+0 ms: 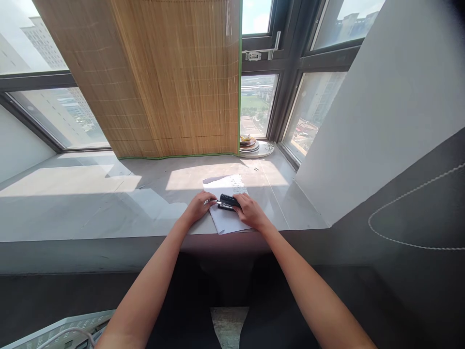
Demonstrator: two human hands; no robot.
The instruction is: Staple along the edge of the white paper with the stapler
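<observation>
A black stapler (228, 200) lies over white sheets of paper (223, 222) on the window ledge, its top part raised from its base and a silvery metal part showing at its left end. My right hand (250, 212) is closed around the stapler's right end. At its left end, my left hand (199, 206) pinches with thumb and forefinger at a small shiny piece too small to make out. Handwriting-like marks cover the upper right of the paper.
Stacked plates (250, 146) stand at the back by the window corner. A bamboo blind (174, 82) hangs down to the ledge (119, 213). Small dark bits (256, 169) lie on the ledge. A beaded cord (370, 220) loops at right; a white basket (69, 327) sits lower left.
</observation>
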